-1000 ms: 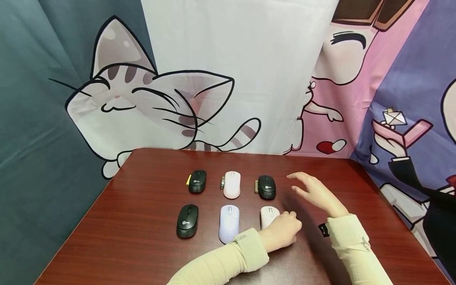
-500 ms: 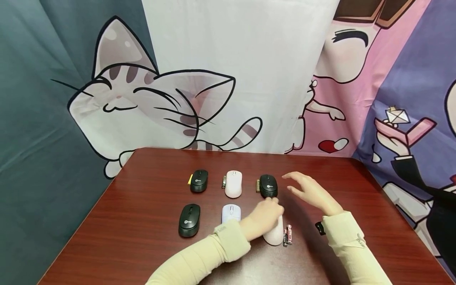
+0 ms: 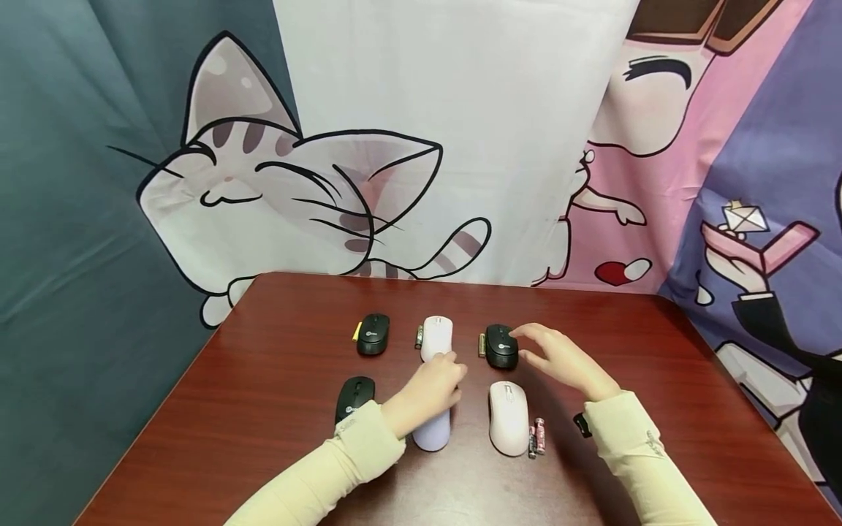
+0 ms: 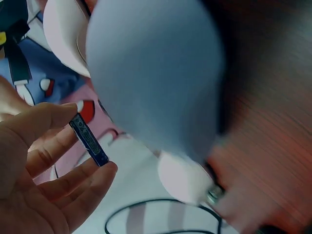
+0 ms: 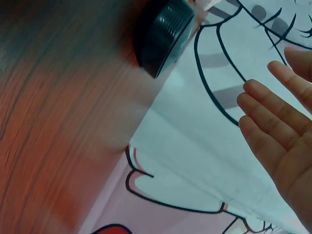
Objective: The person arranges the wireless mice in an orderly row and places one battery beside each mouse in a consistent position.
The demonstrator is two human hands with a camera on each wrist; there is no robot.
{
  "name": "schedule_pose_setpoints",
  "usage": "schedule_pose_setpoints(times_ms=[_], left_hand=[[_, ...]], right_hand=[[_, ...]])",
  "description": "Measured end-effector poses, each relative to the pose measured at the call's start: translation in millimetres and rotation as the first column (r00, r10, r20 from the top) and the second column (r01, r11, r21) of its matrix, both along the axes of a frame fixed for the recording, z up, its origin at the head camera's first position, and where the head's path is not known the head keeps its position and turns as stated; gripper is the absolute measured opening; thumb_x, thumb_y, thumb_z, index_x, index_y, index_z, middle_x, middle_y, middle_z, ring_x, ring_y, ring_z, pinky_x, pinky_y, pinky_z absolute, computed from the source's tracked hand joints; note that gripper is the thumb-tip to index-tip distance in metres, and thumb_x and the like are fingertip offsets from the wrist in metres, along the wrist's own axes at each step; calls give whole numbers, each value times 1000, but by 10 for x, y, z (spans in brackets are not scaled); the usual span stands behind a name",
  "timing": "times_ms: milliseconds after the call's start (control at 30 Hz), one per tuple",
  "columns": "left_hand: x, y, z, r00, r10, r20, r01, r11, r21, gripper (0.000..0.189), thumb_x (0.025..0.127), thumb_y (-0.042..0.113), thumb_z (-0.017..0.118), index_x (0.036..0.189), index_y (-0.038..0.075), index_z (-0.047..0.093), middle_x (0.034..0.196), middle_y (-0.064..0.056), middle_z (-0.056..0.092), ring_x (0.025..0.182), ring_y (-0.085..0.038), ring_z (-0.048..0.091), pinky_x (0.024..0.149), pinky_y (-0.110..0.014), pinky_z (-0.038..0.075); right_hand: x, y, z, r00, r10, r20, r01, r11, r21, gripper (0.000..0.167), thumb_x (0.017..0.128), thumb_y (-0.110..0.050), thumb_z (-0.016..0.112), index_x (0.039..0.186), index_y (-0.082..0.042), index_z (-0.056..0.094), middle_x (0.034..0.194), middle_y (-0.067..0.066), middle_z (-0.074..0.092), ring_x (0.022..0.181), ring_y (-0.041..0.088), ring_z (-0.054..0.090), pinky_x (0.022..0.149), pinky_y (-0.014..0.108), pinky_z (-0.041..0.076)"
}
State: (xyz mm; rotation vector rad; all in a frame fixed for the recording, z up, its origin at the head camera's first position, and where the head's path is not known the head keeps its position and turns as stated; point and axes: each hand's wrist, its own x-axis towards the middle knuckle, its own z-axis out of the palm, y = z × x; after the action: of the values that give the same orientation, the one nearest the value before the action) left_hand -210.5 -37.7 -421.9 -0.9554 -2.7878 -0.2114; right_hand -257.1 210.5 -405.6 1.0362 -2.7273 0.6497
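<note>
My left hand (image 3: 426, 391) is over the lavender mouse (image 3: 432, 432) in the front row, hiding much of it. In the left wrist view its thumb and fingertips pinch a small dark blue battery (image 4: 89, 140), with the mouse's rounded end large beside it. My right hand (image 3: 562, 358) holds nothing; its fingers are relaxed, fingertips right by the black mouse (image 3: 502, 347) at the back right. In the right wrist view the fingers (image 5: 265, 105) are extended, apart from that mouse. A white mouse (image 3: 509, 420) lies at the front right, two batteries (image 3: 536, 437) beside it.
A white mouse (image 3: 437, 337) and a black mouse (image 3: 373, 334) complete the back row. Single batteries lie left of the back mice, including a gold one (image 3: 482, 345). Another black mouse (image 3: 354, 398) is partly behind my left sleeve. A printed curtain (image 3: 460, 146) hangs behind the brown table (image 3: 230, 394).
My left hand has moved left from the front right white mouse to the lavender one, uncovering the white mouse and its two batteries. My right hand has shifted slightly left, closer to the black mouse.
</note>
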Motion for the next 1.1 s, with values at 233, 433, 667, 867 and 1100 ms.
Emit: schedule_pose_setpoints(times_ms=[233, 433, 667, 867, 1100], left_hand=[[29, -306, 27, 996, 56, 68, -60, 996, 63, 11, 76, 15, 73, 75, 11, 63, 77, -3, 56, 73, -19, 56, 62, -28, 46], [75, -576, -19, 987, 46, 152, -67, 988, 136, 11, 77, 16, 74, 77, 11, 63, 79, 0, 56, 71, -14, 52, 62, -25, 42], [65, -1083, -135, 980, -12, 198, -58, 938, 341, 15, 79, 14, 74, 89, 7, 65, 91, -2, 62, 79, -18, 62, 70, -27, 48], [91, -1458, -198, 985, 51, 162, -107, 926, 363, 15, 79, 14, 75, 90, 8, 67, 99, -5, 63, 84, -17, 64, 74, -29, 52], [100, -1744, -280, 983, 73, 166, -133, 912, 388, 19, 77, 9, 75, 93, 6, 66, 104, -9, 63, 85, -19, 67, 75, -32, 55]], right_hand=[[-14, -138, 12, 999, 9, 52, -9, 1000, 7, 29, 85, -3, 64, 113, 2, 61, 112, 15, 64, 108, 32, 59, 92, 49, 46], [-26, -291, -21, 998, -5, 60, 5, 1000, -12, 27, 86, -4, 63, 112, 0, 62, 111, 14, 65, 106, 31, 60, 90, 47, 47], [16, -586, -22, 995, -48, 91, 56, 994, -94, 18, 87, -6, 63, 104, -3, 64, 103, 11, 67, 99, 29, 63, 87, 44, 48], [129, -862, 23, 995, -4, 102, 16, 992, -123, 19, 87, -8, 62, 104, -2, 64, 104, 12, 67, 86, 22, 62, 78, 34, 49], [223, -1180, 149, 996, 9, 94, 2, 992, -123, 23, 87, -10, 62, 108, -1, 63, 107, 13, 66, 93, 26, 63, 83, 39, 50]])
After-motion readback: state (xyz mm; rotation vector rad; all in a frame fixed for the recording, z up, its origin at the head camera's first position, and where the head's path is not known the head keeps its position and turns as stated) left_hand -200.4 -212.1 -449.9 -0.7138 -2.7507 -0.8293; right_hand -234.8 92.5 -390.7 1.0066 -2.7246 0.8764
